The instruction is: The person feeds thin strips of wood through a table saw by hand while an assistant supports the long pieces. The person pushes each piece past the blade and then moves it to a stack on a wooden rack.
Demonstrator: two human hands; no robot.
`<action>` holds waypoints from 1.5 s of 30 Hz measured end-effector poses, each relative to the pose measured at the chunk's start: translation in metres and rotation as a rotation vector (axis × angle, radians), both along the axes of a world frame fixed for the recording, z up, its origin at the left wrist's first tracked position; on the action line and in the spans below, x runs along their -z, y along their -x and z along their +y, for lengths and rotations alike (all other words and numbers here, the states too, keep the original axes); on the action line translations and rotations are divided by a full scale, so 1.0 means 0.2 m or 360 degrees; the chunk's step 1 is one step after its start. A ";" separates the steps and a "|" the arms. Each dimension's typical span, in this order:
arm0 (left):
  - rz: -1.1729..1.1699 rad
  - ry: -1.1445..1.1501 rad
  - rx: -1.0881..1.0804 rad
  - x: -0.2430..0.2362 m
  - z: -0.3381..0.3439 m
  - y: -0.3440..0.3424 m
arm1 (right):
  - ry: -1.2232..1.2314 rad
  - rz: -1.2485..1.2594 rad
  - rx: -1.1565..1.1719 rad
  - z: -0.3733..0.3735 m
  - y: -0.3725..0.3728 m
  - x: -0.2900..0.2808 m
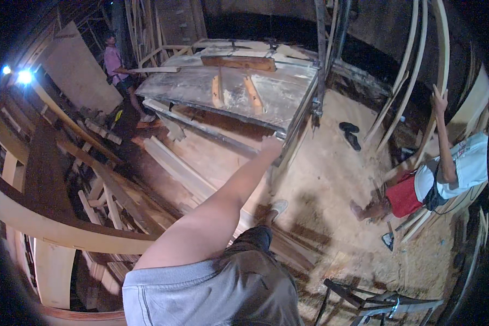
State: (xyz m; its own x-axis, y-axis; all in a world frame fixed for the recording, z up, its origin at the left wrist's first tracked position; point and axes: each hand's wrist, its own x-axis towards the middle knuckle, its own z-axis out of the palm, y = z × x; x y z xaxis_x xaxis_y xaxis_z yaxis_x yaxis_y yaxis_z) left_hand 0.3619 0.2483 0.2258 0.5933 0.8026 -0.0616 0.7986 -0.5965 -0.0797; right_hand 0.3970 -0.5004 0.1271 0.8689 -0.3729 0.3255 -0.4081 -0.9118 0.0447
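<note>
My left arm stretches up from the grey sleeve, and my left hand is at the near right corner of a large sawdust-covered worktable. Its fingers look closed over the table's edge there, though they show small. On the tabletop lie two short wood pieces, one on the left and one on the right. Behind them a longer reddish-brown wood block stands across the table. My right hand is out of the picture.
A person in pink stands at the table's left with a board. Another person, in red shorts, grips a long curved strip. Stacked timber fills the left. Dark slippers and a metal stand are on the sawdusty floor.
</note>
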 end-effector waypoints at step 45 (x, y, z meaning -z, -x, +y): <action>0.0012 -0.0066 0.0084 -0.10 -0.09 -0.01 | 0.0064 0.0050 0.0088 -0.12 0.06 0.00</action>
